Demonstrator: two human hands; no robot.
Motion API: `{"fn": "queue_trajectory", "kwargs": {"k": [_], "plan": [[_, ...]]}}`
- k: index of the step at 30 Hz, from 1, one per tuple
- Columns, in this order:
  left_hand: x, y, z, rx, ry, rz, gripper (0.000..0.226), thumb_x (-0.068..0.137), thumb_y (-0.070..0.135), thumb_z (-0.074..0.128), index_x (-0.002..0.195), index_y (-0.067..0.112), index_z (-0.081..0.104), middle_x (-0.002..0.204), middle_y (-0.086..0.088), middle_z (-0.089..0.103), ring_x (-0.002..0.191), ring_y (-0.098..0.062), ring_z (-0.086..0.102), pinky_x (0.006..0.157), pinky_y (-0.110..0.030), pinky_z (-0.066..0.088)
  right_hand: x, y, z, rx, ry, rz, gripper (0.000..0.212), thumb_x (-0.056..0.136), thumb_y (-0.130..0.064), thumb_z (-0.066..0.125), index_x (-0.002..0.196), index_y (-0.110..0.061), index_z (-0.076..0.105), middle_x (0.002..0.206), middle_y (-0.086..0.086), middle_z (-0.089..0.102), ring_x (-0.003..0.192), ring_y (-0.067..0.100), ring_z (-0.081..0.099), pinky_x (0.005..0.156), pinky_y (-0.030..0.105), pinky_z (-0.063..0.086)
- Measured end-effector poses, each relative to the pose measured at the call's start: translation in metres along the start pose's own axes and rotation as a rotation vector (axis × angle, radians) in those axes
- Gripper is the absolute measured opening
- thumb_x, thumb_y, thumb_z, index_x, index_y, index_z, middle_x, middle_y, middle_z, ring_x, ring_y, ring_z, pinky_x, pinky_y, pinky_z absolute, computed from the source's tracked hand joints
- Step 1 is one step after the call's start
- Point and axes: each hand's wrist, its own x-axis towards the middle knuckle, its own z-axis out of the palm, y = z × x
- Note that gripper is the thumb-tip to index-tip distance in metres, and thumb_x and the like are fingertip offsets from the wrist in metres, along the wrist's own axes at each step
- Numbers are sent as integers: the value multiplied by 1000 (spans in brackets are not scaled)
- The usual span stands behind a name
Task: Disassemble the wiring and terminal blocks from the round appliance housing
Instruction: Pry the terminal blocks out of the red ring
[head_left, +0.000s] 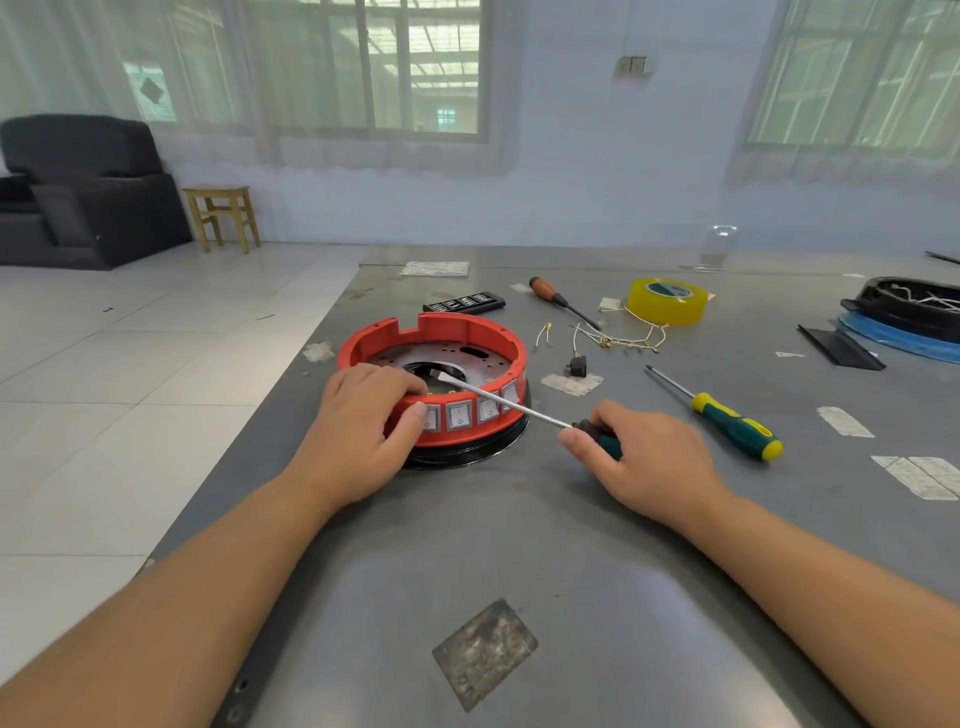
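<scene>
A grey metal table (519, 545) fills the lower and right part of the view, with pale floor tiles to its left. On it, a little left of centre, sits the round red housing (467, 332), resting on a black ring base (467, 452). A metal plate (467, 358) lies inside the red wall, and a row of white rocker switches (460, 415) faces the person along the near side.

The left hand (358, 431) lies over the near-left rim of the housing — fingers curled over the top edge into the inside, thumb pressed on the outer wall beside the leftmost switch, so it grips the rim. The right hand (644, 457) rests on the table just right of the housing, apart from it, its fingers wrapped round the dark handle of a flat screwdriver (498, 402). The shaft runs up and left across the near rim, above the switches, and its flat tip sits inside the housing near the central opening, close to the left fingertips.

Farther right on the table lies a green-and-yellow screwdriver (737, 426), untouched. Behind the housing are a yellow roll of tape (667, 301), an orange-handled screwdriver (561, 301), a black bit case (465, 302) and a loose tangle of pale wires (618, 338) with brass ends — well apart from both hands. A small black part (577, 366) lies just right of the housing. At the far right edge sits another black housing (909, 306) on something blue.
</scene>
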Motion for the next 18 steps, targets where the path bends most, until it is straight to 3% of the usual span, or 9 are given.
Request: {"fn": "queue_trajectory", "kwargs": {"k": [5, 9, 18], "plan": [[6, 12, 11, 63, 60, -3, 39, 98, 42, 36, 102, 19, 66, 92, 7, 61, 90, -16, 49, 94, -38, 35, 5, 20, -12, -72, 82, -102, 52, 89, -77, 21, 78, -33, 47, 56, -16, 45, 55, 11, 50, 47, 28, 41], [13, 16, 19, 123, 81, 1, 36, 99, 40, 35, 94, 19, 64, 86, 6, 58, 85, -19, 49, 88, -39, 34, 0, 34, -17, -32, 26, -177, 55, 89, -77, 21, 81, -34, 53, 65, -16, 57, 59, 5, 54, 50, 30, 48], [11, 16, 21, 172, 66, -13, 41, 103, 43, 32, 106, 18, 64, 97, 3, 61, 93, -20, 50, 95, -39, 34, -6, 30, -19, -132, 113, -138, 54, 90, -75, 18, 82, -34, 52, 60, -14, 57, 54, 5, 53, 42, 20, 31]]}}
